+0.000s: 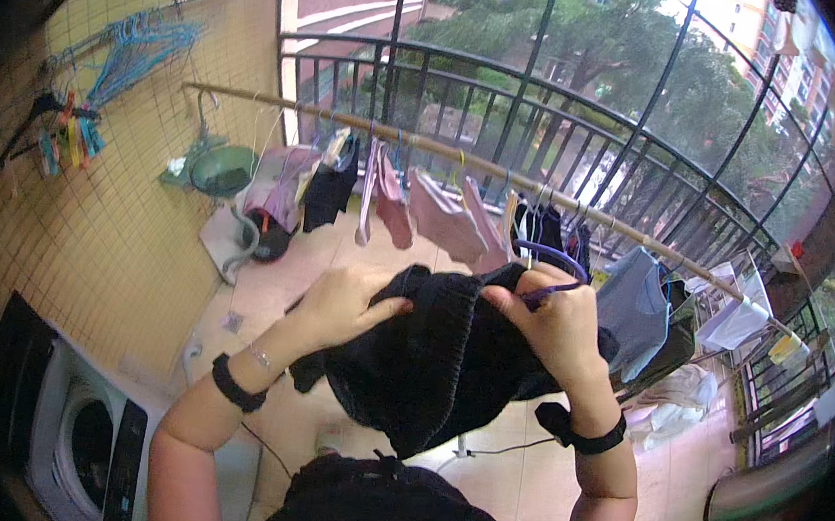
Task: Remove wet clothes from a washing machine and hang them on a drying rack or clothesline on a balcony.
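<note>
In front of my chest hangs a black knitted garment (430,367) with a ridged seam down its middle. My left hand (349,303) grips its left part, thumb on top and fingers hidden behind the cloth. My right hand (562,327) pinches the upper right edge of the garment. A purple clothes hanger (558,251) is also in that hand, its curved end sticking up above the knuckles. Whether the rest of the hanger lies inside the garment is hidden.
A bamboo pole (428,145) with several hung clothes crosses ahead, before a black balcony railing (473,77). Blue wire hangers (144,46) hang on the left wall. An open top-loading washing machine (87,440) stands lower left. A cable (512,447) crosses the floor.
</note>
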`<action>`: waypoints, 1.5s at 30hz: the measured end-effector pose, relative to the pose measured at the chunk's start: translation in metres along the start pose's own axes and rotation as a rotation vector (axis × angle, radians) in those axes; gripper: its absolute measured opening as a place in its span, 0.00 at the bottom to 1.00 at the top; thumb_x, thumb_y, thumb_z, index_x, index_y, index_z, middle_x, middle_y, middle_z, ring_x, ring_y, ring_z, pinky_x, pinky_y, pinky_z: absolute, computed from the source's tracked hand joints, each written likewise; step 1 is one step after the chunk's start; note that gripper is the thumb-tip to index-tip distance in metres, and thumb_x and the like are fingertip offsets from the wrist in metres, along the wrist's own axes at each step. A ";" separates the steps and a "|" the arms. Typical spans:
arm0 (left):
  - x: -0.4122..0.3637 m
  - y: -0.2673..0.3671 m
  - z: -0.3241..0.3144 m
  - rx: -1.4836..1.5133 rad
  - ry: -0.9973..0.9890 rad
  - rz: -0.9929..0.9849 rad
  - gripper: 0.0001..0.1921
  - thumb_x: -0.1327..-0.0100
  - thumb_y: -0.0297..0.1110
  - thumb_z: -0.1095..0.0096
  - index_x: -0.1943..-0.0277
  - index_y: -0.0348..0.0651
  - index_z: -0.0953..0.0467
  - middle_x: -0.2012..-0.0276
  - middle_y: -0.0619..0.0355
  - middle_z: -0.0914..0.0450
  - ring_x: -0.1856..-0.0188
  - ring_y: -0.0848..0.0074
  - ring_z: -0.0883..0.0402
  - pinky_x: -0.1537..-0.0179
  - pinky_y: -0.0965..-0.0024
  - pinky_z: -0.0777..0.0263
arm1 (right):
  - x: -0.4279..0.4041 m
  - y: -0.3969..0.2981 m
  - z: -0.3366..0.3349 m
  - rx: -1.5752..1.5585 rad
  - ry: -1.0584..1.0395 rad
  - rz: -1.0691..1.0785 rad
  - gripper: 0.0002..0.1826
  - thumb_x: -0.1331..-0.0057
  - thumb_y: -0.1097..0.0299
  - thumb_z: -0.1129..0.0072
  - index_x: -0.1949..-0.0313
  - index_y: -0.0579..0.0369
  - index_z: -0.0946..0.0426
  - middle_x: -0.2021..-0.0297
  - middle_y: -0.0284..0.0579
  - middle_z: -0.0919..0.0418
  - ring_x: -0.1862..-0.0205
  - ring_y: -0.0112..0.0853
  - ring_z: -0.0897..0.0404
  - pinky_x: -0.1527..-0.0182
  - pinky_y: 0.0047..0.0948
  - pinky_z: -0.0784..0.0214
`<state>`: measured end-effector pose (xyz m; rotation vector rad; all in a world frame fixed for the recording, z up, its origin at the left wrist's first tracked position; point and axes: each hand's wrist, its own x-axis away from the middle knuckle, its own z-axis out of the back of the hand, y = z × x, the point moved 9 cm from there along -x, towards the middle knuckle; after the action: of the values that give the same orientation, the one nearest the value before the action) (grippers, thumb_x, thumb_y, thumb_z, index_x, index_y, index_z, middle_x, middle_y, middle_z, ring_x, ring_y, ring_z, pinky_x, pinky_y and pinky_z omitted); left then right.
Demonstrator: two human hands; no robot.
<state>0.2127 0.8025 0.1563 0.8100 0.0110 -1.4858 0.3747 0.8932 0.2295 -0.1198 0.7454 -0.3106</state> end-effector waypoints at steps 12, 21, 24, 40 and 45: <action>0.030 -0.059 -0.016 0.477 0.114 0.453 0.22 0.39 0.51 0.45 0.74 0.38 0.24 0.84 0.60 0.27 0.80 0.82 0.31 0.77 0.71 0.39 | 0.088 0.096 -0.037 -0.013 0.218 -0.417 0.43 0.57 0.79 0.37 0.39 0.55 0.46 0.50 0.56 0.36 0.49 0.48 0.32 0.48 0.37 0.40; 0.063 -0.071 -0.053 0.346 -0.099 0.609 0.22 0.34 0.51 0.56 0.54 0.41 0.26 0.65 0.46 0.21 0.61 0.59 0.21 0.59 0.63 0.31 | 0.126 0.161 -0.129 -1.040 0.338 -0.745 0.16 0.39 0.76 0.57 0.50 0.63 0.35 0.58 0.43 0.28 0.54 0.27 0.31 0.49 0.23 0.41; 0.060 -0.050 -0.036 0.094 0.022 0.483 0.21 0.35 0.49 0.55 0.47 0.46 0.30 0.62 0.43 0.22 0.59 0.52 0.23 0.59 0.59 0.31 | 0.104 0.114 -0.111 -0.759 0.297 -0.542 0.13 0.40 0.78 0.54 0.54 0.64 0.36 0.63 0.47 0.25 0.58 0.32 0.26 0.53 0.26 0.37; 0.072 -0.101 -0.010 0.368 0.236 0.472 0.17 0.39 0.41 0.43 0.53 0.37 0.24 0.63 0.56 0.18 0.61 0.80 0.22 0.58 0.76 0.32 | 0.091 0.094 0.006 -0.100 0.167 -0.434 0.31 0.52 0.90 0.59 0.47 0.57 0.32 0.56 0.54 0.25 0.54 0.44 0.24 0.51 0.33 0.33; 0.053 -0.062 -0.008 0.407 0.307 0.418 0.17 0.40 0.43 0.41 0.55 0.40 0.23 0.63 0.56 0.18 0.62 0.78 0.21 0.60 0.75 0.32 | 0.122 0.026 -0.091 -0.178 -0.325 -0.392 0.26 0.51 0.80 0.48 0.49 0.60 0.37 0.63 0.61 0.29 0.58 0.55 0.28 0.57 0.45 0.33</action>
<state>0.1701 0.7678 0.0957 1.2789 -0.2247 -0.9682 0.4030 0.8795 0.0783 -0.4775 0.4204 -0.5822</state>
